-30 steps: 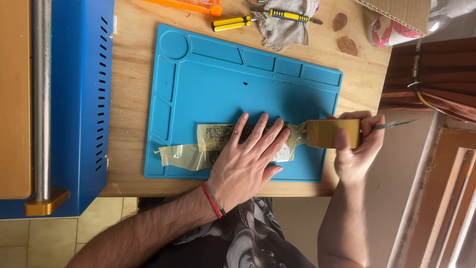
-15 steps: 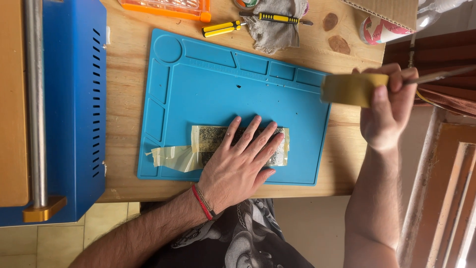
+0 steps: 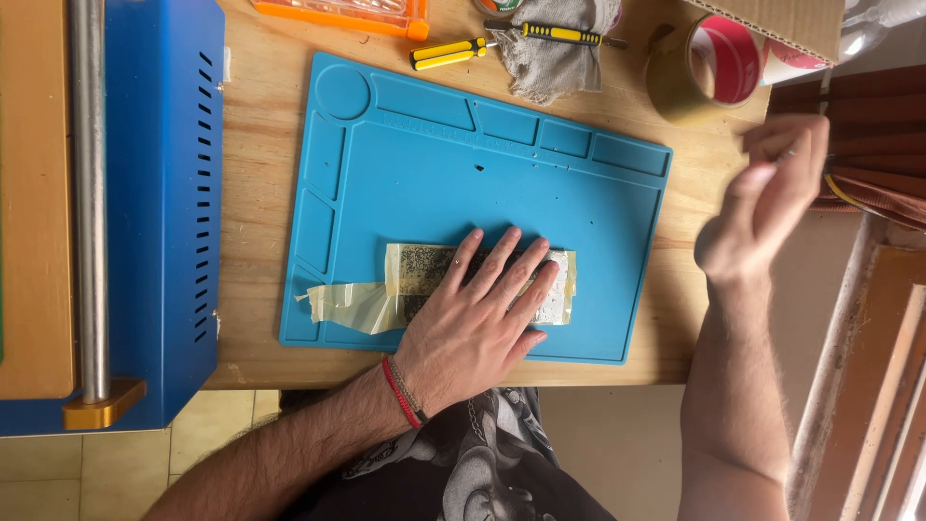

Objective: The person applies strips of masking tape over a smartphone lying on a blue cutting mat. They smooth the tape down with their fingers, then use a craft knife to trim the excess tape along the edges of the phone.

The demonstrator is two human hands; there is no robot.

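Pressing taped strip (image 3: 479, 284) flat under left hand (image 3: 477, 323).

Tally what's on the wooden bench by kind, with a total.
Blue work mats: 1
Taped flat pieces under the left hand: 1
Yellow-handled screwdrivers: 2
Tape rolls: 1
Grey rags: 1
Orange trays: 1
Total: 7

right hand (image 3: 772, 198): motion-blurred, grip unreadable | taped flat piece (image 3: 424, 270): middle hidden under left hand (image 3: 477, 323) | orange tray (image 3: 338, 14): cut by top edge | blue machine (image 3: 159, 193): cut at left and top edges
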